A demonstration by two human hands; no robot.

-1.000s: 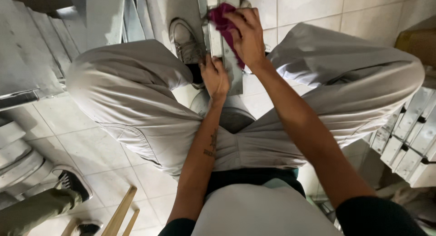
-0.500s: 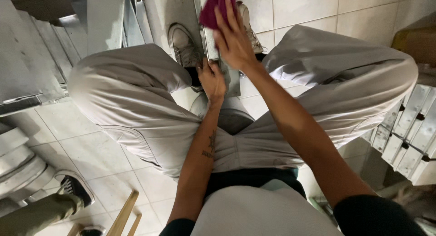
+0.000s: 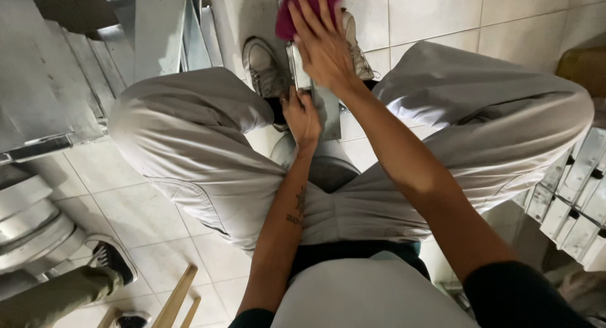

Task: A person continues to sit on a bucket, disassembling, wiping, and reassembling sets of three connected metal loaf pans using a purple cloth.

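I sit with my knees apart in pale grey trousers, looking down between them. My left hand (image 3: 302, 118) grips the near end of a flat metal piece (image 3: 325, 110) that stands between my feet. My right hand (image 3: 323, 41) presses a magenta cloth (image 3: 297, 9) against the far part of that metal piece, fingers spread over the cloth. The cloth's upper part runs out of the top of the frame.
Stacked metal sheets and profiles (image 3: 44, 101) lie at the left. Rounded metal parts (image 3: 25, 233) sit at the lower left. Another person's leg and dark sneaker (image 3: 110, 262) stand beside wooden sticks (image 3: 177, 299). White box-shaped parts (image 3: 571, 202) are stacked at the right on the tiled floor.
My right hand has slid the cloth away from me along the metal piece, toward the top of the frame, with its fingers spreading. The left hand has held its place.
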